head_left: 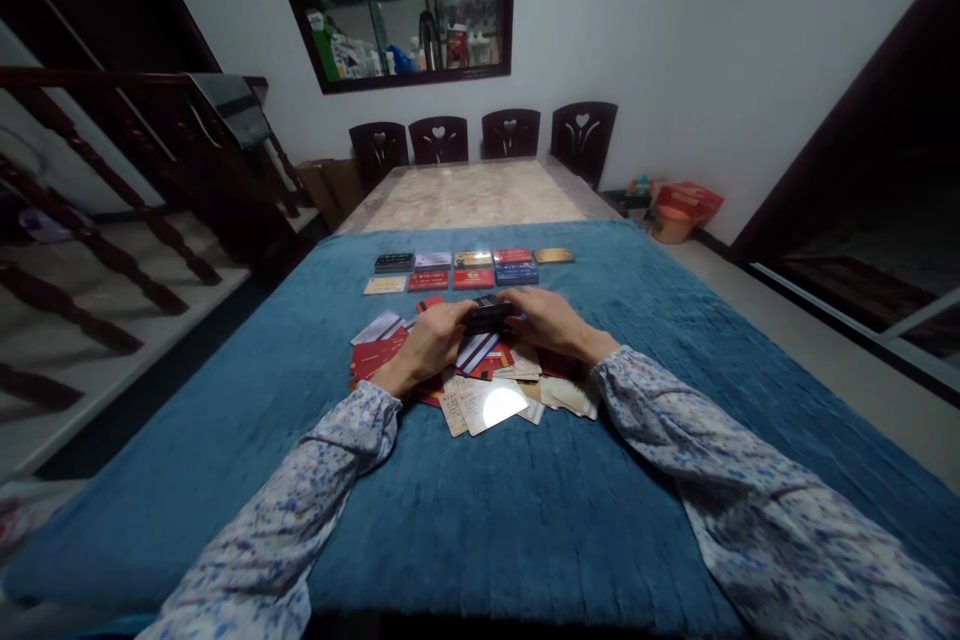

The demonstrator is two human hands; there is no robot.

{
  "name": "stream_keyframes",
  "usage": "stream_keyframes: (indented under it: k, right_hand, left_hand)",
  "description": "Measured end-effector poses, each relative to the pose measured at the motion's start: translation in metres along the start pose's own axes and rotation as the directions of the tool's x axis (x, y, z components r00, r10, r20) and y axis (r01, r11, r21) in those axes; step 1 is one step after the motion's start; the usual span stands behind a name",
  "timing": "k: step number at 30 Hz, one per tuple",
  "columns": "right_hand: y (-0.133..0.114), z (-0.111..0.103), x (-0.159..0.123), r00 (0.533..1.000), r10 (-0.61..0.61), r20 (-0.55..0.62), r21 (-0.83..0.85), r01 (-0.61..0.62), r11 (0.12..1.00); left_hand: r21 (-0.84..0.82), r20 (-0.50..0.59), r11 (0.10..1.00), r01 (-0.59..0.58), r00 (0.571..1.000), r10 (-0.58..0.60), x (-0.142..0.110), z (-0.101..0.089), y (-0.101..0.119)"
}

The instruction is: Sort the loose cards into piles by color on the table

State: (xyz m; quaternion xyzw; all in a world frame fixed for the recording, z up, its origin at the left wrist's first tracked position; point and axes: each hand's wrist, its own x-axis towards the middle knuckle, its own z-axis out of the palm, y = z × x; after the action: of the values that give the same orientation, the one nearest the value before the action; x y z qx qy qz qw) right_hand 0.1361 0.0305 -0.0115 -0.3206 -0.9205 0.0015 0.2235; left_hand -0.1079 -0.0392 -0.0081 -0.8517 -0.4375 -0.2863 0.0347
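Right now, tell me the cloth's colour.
Blue; the cloth shows best in the head view.

No readable text: print on the sorted cards, the loose card pile and far shelf bottles is too small and blurred.

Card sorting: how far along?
Done: two neat rows of cards lie sorted by colour on the blue cloth. In hand: the left hand and right hand together grip a dark card stack. Left: a loose pile of mixed cards under the hands, roughly half the job.
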Motion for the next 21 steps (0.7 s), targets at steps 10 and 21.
stream_keyframes:
  k: [10, 21]
  right_hand:
    - [-0.004, 0.002, 0.0, 1.0, 0.025, 0.007, 0.1, -0.026, 0.995]
    - [0.001, 0.009, 0.001, 1.0, -0.009, 0.007, 0.177, 0.008, 0.984]
  left_hand:
    - [-0.045, -0.011, 0.998, 0.035, 0.999, -0.036, 0.0, 0.004, -0.007]
    - [-0.061, -0.023, 0.997, 0.05, 0.998, -0.051, -0.003, 0.012, -0.017]
